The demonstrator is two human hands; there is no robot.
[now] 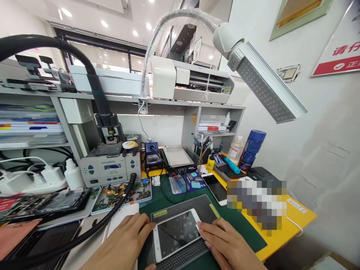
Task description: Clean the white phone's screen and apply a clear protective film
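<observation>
A white-framed smartphone with a dark screen lies face up on a black perforated pad. Pale blotches show on its screen. My left hand is closed at the phone's left end, curled fingers against the frame and thumb low at the picture's bottom edge. At the right end my right hand has its fingers pressed together on the phone's edge, the thumb mostly hidden. A second white phone lies beyond the pad.
A green mat covers the yellow bench. At left stand a tray of small parts, a grey hot-air station and a black hose. A lamp hangs overhead. At right are a blue spray can and a blurred patch.
</observation>
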